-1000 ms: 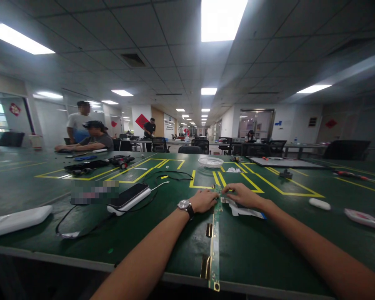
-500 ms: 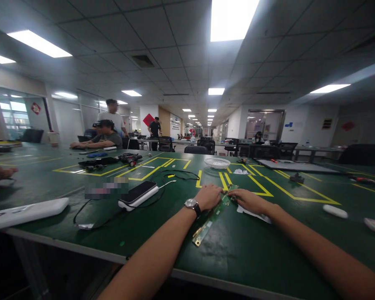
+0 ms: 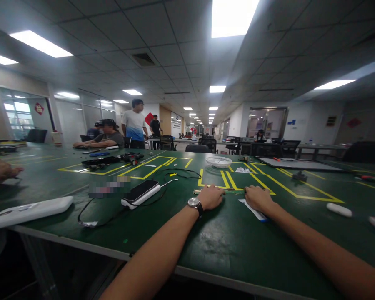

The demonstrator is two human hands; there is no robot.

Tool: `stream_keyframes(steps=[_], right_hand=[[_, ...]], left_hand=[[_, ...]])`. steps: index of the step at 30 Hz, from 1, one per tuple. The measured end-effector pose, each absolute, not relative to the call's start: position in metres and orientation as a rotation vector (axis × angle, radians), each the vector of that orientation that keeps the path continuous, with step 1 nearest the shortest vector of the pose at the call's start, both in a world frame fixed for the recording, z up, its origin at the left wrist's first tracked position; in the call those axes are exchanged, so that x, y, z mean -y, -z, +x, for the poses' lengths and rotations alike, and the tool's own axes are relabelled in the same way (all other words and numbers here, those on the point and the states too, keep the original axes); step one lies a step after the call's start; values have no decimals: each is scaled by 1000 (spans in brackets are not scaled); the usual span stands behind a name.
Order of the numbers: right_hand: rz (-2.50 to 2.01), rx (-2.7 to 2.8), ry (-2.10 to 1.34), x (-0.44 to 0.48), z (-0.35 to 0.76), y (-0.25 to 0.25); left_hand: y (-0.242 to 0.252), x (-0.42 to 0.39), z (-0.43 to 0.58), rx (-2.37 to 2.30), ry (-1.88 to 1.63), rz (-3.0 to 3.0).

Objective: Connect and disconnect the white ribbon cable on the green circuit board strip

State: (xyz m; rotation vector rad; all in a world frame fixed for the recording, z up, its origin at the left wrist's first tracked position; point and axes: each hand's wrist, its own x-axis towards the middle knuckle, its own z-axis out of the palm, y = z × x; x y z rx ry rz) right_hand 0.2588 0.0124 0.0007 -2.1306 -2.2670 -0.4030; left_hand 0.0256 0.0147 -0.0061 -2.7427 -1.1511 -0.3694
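A long, narrow green circuit board (image 3: pixel 235 192) lies crosswise on the far side of my hands. My left hand (image 3: pixel 210 197), below a wristwatch, has its fingers closed on the board, and a short piece of its left end shows past the knuckles. Curled at the board's other end is my right hand (image 3: pixel 258 197), its fingertips partly hidden. Under the right hand and wrist, a white paper slip (image 3: pixel 252 210) with a blue edge rests on the green table (image 3: pixel 218 241).
A phone on a white power bank (image 3: pixel 141 194) with a black cable lies to the left, beyond a white device (image 3: pixel 31 211). A white basket (image 3: pixel 218 161) stands ahead. A white oval case (image 3: pixel 339 209) is at right. Another person's hand (image 3: pixel 4 171) shows far left.
The circuit board has turned from pointing diagonally toward me to lying crosswise. My hands have moved apart, the right one going right. A standing person in the background has moved right.
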Motion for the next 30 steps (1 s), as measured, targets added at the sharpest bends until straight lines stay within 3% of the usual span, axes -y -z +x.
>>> stream_keyframes(steps=[22,30], right_hand=[[-2086,2368,295,-14,270,7],[-1876,2430,189,-17,276,6]], left_hand=[[6,-14,26,1119,351,-2761],[-7,-5,30,1184,518,-2693]])
